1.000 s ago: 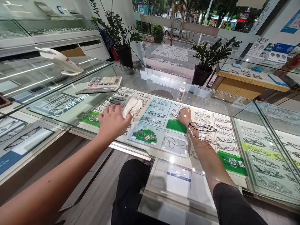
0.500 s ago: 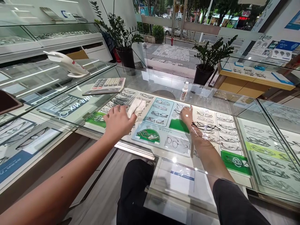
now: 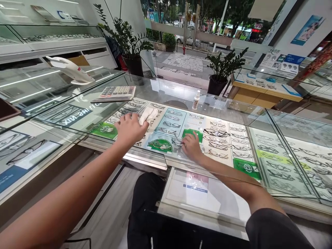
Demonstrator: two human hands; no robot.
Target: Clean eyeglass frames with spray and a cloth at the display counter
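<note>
My left hand (image 3: 131, 128) rests over the glass counter, its thumb and fingers closed around a crumpled white cloth (image 3: 148, 114). Closer to the counter's near edge, my right hand (image 3: 192, 146) has its fingertips on a thin-framed pair of eyeglasses (image 3: 177, 140); the fingers partly cover it. A dark-framed pair of glasses (image 3: 217, 132) lies on the glass to the right of that hand. Behind both hands a small white spray bottle (image 3: 196, 100) stands upright.
Many frames are displayed under the glass counter (image 3: 166, 93). A calculator (image 3: 117, 92) lies at the back left, with a white scanner-like device (image 3: 71, 71) beyond it. An open drawer (image 3: 173, 204) juts out by my legs. Potted plants (image 3: 132, 64) stand behind the counter.
My right hand has come back from near the spray bottle, toward me and to the left, with the eyeglasses at its fingertips. The left hand stays on the cloth. My view has shifted slightly.
</note>
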